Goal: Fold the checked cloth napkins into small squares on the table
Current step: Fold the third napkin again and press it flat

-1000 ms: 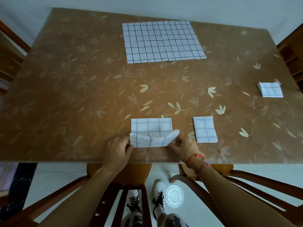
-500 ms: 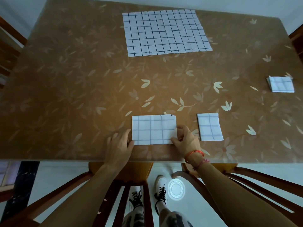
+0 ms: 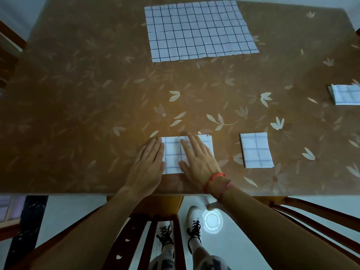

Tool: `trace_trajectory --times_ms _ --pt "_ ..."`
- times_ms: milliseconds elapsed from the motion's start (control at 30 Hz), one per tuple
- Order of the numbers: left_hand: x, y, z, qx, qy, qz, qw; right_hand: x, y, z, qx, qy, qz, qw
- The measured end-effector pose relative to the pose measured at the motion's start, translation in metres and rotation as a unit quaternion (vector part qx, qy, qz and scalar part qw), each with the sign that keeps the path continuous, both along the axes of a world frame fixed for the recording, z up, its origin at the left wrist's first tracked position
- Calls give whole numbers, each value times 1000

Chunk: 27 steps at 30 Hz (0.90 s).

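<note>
A folded white checked napkin point(image 3: 172, 154) lies as a rectangle near the table's front edge. My left hand point(image 3: 148, 166) rests flat on its left edge, fingers together and stretched out. My right hand point(image 3: 198, 158) lies flat over its middle and right part, fingers spread, hiding much of the cloth. Neither hand grips anything. A small folded napkin square point(image 3: 255, 150) sits to the right of it. Another folded square point(image 3: 345, 94) lies at the right edge of the table, partly cut off. A large unfolded checked napkin point(image 3: 198, 30) lies spread flat at the far side.
The table point(image 3: 78, 114) is brown with a pale leaf pattern. Wooden chairs point(image 3: 148, 230) stand below the front edge, and another chair point(image 3: 7, 47) is at the far left. My feet in white shoes point(image 3: 194, 225) are on the pale floor.
The raised front flap of the near napkin has been laid down into a flat rectangle. Both hands then moved from its front corners onto the cloth and now press flat on it.
</note>
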<state>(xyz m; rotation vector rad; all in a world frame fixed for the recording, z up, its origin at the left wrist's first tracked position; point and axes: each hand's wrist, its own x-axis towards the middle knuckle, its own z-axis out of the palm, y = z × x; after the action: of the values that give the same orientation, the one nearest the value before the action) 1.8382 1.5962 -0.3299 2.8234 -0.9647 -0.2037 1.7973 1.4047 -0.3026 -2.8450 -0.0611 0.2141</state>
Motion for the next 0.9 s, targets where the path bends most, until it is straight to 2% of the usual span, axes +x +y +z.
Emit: trace_trajectory --times_ms 133,367,567,900 --pt "8 0 -6 31 1 -14 999 14 20 -13 -19 11 77 997" --pt "8 7 -13 49 -9 -44 998 16 24 -36 -57 26 117 991" --pt "9 6 -11 51 -11 -47 998 15 11 -36 -74 51 102 991" --pt "9 4 -10 54 4 -36 998 -11 -60 -25 -132 93 56 985"
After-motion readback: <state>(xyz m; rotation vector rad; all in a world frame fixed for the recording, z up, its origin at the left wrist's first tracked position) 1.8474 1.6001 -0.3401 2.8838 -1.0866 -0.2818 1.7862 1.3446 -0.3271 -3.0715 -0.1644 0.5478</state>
